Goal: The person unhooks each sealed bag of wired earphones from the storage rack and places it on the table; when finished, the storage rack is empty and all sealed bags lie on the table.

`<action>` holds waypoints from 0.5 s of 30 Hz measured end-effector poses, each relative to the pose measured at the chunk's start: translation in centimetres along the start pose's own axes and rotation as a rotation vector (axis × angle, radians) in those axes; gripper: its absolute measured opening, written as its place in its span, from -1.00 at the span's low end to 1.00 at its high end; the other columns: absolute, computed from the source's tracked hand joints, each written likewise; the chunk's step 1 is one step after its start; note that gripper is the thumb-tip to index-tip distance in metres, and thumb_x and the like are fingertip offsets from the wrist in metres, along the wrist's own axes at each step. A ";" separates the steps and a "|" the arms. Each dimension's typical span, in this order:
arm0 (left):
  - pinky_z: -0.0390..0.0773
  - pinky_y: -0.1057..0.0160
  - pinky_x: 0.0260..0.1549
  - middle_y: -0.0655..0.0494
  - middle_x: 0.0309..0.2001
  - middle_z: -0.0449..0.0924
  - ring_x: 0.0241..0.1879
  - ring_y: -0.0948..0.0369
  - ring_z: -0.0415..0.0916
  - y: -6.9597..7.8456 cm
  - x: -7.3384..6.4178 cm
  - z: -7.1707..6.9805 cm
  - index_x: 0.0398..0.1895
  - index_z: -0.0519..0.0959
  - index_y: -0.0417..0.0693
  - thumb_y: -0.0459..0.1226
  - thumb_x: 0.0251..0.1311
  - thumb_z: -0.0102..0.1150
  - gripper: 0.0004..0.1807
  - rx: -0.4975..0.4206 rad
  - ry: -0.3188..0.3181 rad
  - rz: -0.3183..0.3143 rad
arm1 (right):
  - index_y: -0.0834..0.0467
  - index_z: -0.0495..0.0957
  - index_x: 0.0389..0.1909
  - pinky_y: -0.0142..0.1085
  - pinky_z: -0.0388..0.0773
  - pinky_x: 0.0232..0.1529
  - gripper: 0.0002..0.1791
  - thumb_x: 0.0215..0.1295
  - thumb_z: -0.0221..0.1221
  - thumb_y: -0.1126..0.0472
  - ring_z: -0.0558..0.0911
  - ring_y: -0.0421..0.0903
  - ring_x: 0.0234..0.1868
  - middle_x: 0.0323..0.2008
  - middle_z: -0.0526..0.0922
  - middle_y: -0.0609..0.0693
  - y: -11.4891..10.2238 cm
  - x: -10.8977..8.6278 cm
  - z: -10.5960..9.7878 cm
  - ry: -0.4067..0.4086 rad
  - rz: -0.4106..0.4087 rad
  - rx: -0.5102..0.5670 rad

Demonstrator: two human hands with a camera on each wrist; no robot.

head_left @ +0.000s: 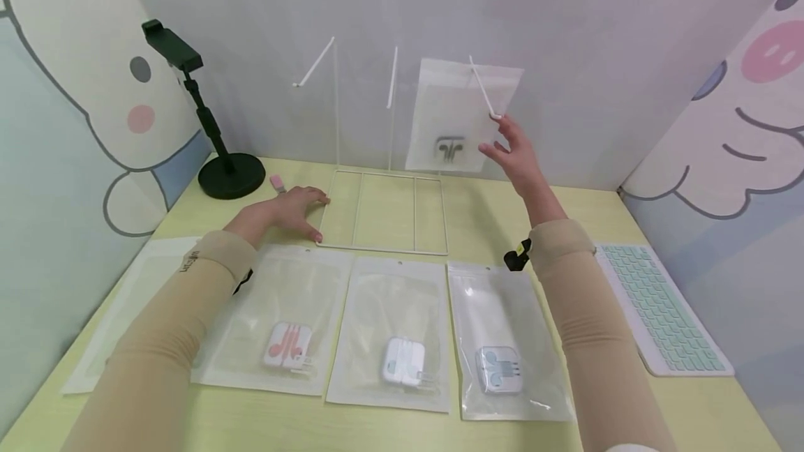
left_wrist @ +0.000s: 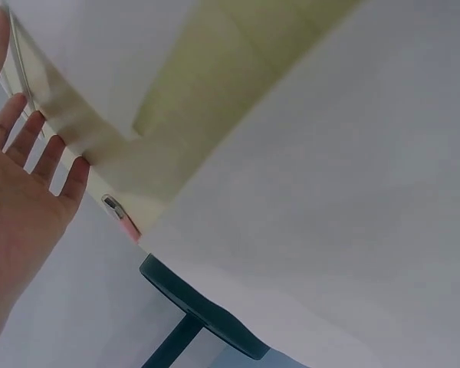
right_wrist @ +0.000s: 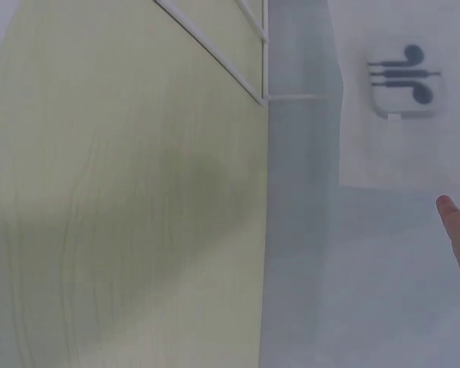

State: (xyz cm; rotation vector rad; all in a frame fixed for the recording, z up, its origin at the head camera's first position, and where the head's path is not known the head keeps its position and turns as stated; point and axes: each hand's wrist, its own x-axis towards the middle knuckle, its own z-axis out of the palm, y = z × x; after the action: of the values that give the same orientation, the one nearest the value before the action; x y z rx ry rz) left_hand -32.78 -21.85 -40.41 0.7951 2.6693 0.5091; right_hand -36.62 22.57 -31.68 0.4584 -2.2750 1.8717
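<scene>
A white wire rack [head_left: 402, 252] with three hooks stands at the back of the table. From its right hook [head_left: 482, 87] hangs a pale zip bag [head_left: 433, 103] holding a case with dark earphones [head_left: 449, 150]. My right hand [head_left: 518, 159] is at that hook's front end, a fingertip at the tip and the thumb apart below it; in the right wrist view only part of the hand shows, below the bag. My left hand [head_left: 285, 211] rests at the left side of the rack's base, thumb and fingers spread along the bar. Its fingers look nearly straight in the left wrist view.
Along the front lie bags with pink earphones [head_left: 287, 346], white-cased earphones [head_left: 404, 363] and blue earphones [head_left: 500, 370]. Another bag [head_left: 135, 312] is partly under the left arm. A black phone stand [head_left: 231, 176], a small pink item [head_left: 277, 183] and a keyboard [head_left: 666, 309] sit around.
</scene>
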 end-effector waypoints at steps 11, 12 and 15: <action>-0.09 -0.23 0.32 -0.27 0.38 0.10 0.37 -0.26 -0.06 -0.1 -0.3 -0.3 0.33 0.26 -0.24 0.04 -0.12 0.44 -0.03 0.019 0.007 -0.004 | 0.08 0.36 0.30 -0.50 0.48 -0.01 -0.36 0.17 0.27 0.32 0.38 -0.03 0.20 0.29 0.30 0.01 2.7 -0.6 0.3 -0.028 0.004 0.015; -0.09 -0.23 0.32 -0.27 0.38 0.10 0.37 -0.26 -0.06 -0.1 -0.3 -0.3 0.33 0.26 -0.24 0.03 -0.12 0.44 -0.03 0.018 0.008 -0.003 | 0.07 0.35 0.32 -0.50 0.49 -0.04 -0.36 0.18 0.26 0.32 0.38 -0.03 0.21 0.30 0.29 0.01 2.7 -0.8 0.4 -0.044 0.013 0.010; -0.09 -0.24 0.31 -0.27 0.38 0.10 0.37 -0.27 -0.07 -0.3 -0.4 -0.3 0.33 0.26 -0.24 0.04 -0.12 0.44 -0.03 0.016 0.007 -0.005 | 0.08 0.31 0.34 -0.40 0.47 0.07 -0.37 0.23 0.22 0.31 0.36 0.01 0.23 0.34 0.28 0.02 2.3 -1.7 0.7 -0.091 0.026 -0.030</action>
State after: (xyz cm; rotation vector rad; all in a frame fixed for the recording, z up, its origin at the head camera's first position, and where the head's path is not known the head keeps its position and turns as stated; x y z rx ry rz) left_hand -32.73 -22.34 -40.15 0.7927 2.6844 0.4901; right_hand -35.72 22.53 -34.51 0.5223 -2.3739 1.8628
